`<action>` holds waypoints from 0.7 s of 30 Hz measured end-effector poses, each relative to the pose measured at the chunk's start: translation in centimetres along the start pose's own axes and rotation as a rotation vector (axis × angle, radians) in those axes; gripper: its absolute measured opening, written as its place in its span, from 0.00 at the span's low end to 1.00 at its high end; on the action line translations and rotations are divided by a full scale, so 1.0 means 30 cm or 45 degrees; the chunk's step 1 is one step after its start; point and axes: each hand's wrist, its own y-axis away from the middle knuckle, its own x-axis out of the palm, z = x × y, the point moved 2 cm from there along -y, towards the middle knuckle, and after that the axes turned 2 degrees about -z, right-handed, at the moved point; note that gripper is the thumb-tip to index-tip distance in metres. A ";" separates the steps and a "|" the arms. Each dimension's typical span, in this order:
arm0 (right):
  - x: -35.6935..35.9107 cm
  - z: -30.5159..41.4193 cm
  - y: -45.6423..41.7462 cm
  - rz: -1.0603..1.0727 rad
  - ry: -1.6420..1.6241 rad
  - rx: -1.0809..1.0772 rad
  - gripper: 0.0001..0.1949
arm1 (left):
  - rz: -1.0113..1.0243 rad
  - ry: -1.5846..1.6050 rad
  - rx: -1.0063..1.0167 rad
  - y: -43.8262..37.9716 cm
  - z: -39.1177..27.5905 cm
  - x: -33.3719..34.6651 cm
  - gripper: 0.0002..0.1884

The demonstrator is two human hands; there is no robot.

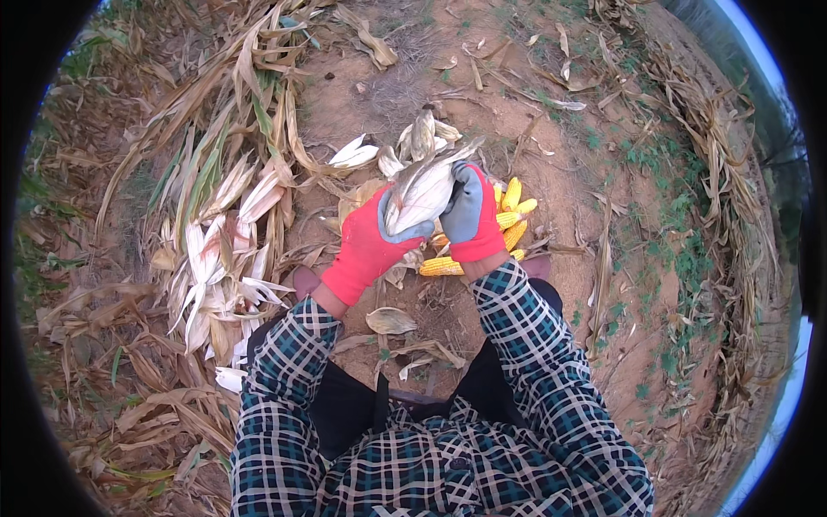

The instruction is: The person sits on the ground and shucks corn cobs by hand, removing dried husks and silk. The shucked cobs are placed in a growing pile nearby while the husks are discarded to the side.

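Note:
An ear of corn in its pale, dry husk (pixel 420 200) is held up in front of me, its tip pointing up and to the right. My left hand (pixel 369 238), in a red glove with a grey coated palm, grips its lower left side. The fingers of my right hand (pixel 473 210), gloved alike, are curled against the husk's right side. No kernels show on this ear. Beneath and beside my right hand lie several bare yellow cobs (pixel 510 220), partly hidden by it. Just beyond my hands, several ears still in husks (pixel 423 136) rest on the soil.
A heap of stripped husks (pixel 210 278) lies to my left. Dry corn stalks and leaves (pixel 252 84) are piled behind it. One loose husk piece (pixel 391 320) is on the soil between my legs. Low green weeds (pixel 672 232) and a row of dry stalks (pixel 743 194) stretch along the right.

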 end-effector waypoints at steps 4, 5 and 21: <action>0.039 0.021 0.018 -0.030 -1.155 0.791 0.06 | 0.025 0.669 -0.384 0.052 0.074 0.038 0.35; 0.050 0.044 0.029 0.038 -1.442 1.002 0.05 | 0.009 0.849 -0.512 0.075 0.129 0.048 0.34; 0.060 0.179 0.059 0.367 -0.406 0.653 0.05 | -0.078 -0.010 0.075 -0.087 -0.001 -0.059 0.18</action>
